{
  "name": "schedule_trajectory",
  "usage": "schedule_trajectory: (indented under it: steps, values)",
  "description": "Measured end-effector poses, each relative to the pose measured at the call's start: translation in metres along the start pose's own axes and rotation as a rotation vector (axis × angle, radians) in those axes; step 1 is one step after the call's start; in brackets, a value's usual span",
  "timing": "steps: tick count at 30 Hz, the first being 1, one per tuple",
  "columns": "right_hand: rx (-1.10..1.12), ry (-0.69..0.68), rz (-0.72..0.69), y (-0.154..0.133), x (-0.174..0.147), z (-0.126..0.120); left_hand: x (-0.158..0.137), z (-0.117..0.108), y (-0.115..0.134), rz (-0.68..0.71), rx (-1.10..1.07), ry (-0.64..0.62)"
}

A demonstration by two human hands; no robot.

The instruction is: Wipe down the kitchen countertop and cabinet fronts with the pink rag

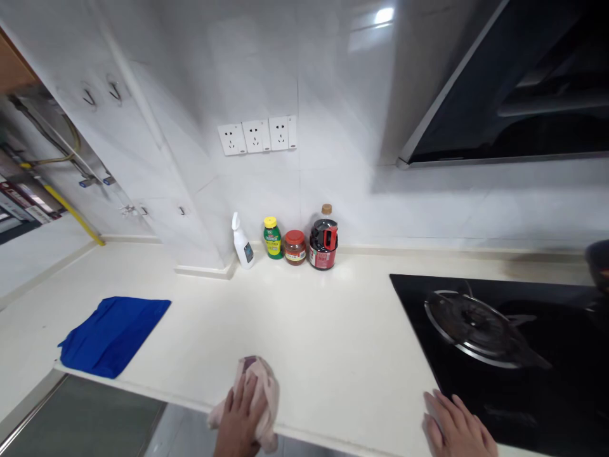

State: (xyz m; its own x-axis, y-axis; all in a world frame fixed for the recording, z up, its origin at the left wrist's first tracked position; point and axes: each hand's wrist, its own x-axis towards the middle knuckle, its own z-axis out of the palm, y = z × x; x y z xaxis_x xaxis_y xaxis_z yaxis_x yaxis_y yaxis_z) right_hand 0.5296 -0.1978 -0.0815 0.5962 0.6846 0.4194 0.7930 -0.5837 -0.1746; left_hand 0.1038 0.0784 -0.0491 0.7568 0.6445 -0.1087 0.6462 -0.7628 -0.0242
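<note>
My left hand (240,419) presses down on a crumpled pale pink cloth (269,393) at the front edge of the white countertop (333,355). Part of the cloth hangs over that edge, and the fingers lie across it. My right hand (459,428) rests with fingers apart and nothing in it, by the front left corner of the black gas stove (504,406). Farther left, a blue cloth (117,333) is spread on the counter.
Along the wall stand a white spray bottle (243,247), a green bottle with a yellow cap (273,241), a red-lidded jar (295,249) and a large dark sauce bottle (323,244). A burner (476,324) is at right, below a range hood (504,108). Wall sockets (257,135) sit above.
</note>
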Motion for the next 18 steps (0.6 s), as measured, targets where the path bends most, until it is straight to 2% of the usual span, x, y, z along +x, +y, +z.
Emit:
schedule_trajectory:
  steps: [2,5,9,12,15,18]
  values:
    - [-0.003,-0.002,-0.01,-0.001,0.001,-0.002,0.011,-0.002,0.034,0.039,-0.057,-0.053]
    - [-0.017,0.009,-0.028,-0.001,0.001,-0.004,0.03,-0.005,0.088,0.187,-0.187,-0.084]
    - [-0.036,0.001,-0.033,-0.001,0.001,-0.005,0.057,-0.009,0.164,0.391,-0.334,0.003]
    - [-0.038,0.001,-0.04,0.001,0.0,-0.004,0.071,-0.017,0.207,0.467,-0.378,0.051]
    - [-0.033,0.004,-0.047,0.003,-0.001,-0.002,0.077,-0.028,0.218,0.513,-0.422,0.042]
    - [-0.022,0.004,-0.048,0.004,-0.002,-0.002,0.077,-0.037,0.2,0.505,-0.469,0.031]
